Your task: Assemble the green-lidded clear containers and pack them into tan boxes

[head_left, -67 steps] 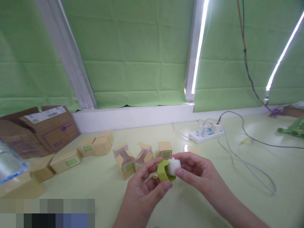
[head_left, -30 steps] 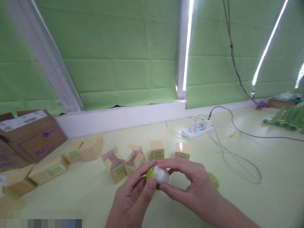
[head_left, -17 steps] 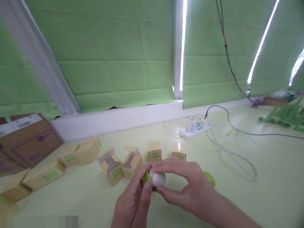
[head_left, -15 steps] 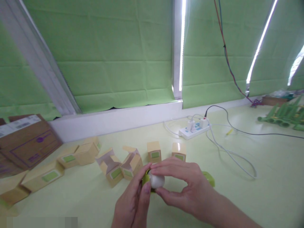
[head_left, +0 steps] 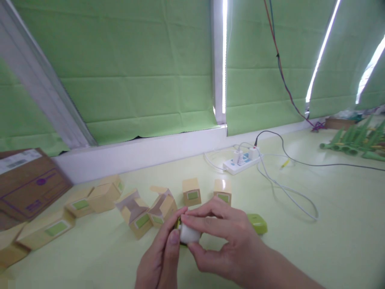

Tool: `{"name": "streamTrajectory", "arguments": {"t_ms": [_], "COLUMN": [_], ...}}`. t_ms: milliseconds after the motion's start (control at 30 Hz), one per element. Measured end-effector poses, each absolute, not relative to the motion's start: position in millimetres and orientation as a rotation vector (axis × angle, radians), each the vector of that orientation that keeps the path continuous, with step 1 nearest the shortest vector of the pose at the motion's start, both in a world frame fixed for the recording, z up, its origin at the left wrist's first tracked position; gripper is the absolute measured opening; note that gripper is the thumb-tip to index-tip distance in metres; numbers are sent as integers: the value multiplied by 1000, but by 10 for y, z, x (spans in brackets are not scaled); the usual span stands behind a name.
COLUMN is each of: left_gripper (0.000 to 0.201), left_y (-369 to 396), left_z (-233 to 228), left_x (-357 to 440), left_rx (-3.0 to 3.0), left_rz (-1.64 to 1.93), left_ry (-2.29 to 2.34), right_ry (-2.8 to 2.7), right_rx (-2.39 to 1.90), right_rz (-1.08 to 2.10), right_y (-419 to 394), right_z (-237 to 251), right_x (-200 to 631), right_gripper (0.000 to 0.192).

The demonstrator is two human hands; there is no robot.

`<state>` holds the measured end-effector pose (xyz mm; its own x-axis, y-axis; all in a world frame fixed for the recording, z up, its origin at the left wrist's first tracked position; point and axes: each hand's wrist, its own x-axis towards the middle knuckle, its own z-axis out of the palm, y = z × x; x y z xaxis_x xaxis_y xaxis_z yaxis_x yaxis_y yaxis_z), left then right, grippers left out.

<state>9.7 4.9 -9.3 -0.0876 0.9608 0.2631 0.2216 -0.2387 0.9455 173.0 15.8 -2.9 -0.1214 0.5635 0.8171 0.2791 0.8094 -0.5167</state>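
Observation:
Near the bottom middle, my left hand (head_left: 159, 255) is closed round a small yellow-green piece (head_left: 178, 223), mostly hidden by my fingers. A smooth, rounded white piece (head_left: 189, 236) sits against it, pinched between the thumb and fingers of my right hand (head_left: 230, 241). Whether the two pieces are joined, I cannot tell. Behind my right hand a yellow-green rounded case (head_left: 258, 223) lies on the table, partly covered by the hand. Two small cardboard boxes, one on the left (head_left: 135, 216) and one beside it (head_left: 162, 208), stand with flaps up.
Beyond my hands stand two closed small boxes (head_left: 191, 192) (head_left: 223, 188). More small boxes (head_left: 49, 228) line the left, before a large brown carton (head_left: 36, 184). A white power strip (head_left: 242, 161) with looping cables lies behind. Green pointed parts (head_left: 355, 140) are at far right.
The view has shifted a little, so the scene sits slightly further left. Both hands still hold the pieces; the white piece is now closer to my left thumb and less of the green shows.

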Motion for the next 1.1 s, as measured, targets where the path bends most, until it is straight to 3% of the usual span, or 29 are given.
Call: {"name": "streamTrajectory", "arguments": {"t_ms": [367, 733, 833, 900, 1100], "left_gripper": [43, 28, 31, 32, 26], "left_y": [56, 229, 209, 188, 179], "left_z": [-24, 74, 57, 40, 35], "left_x": [117, 30, 26, 42, 94], "left_rx": [1363, 803, 838, 872, 890], "left_rz": [1303, 1589, 1561, 1518, 1526], "left_ry": [1059, 808, 798, 791, 797], "right_ry": [-1870, -1980, -2137, -2171, -2192], "right_rx": [-667, -1157, -1108, -1117, -1175], "right_rz": [328, 394, 371, 347, 357], "right_y": [210, 331, 266, 246, 330], "right_z": [-10, -29, -155, -213, -268], "right_x": [1894, 2058, 1840, 1724, 1686], "right_gripper": [39, 16, 45, 52, 22]}}
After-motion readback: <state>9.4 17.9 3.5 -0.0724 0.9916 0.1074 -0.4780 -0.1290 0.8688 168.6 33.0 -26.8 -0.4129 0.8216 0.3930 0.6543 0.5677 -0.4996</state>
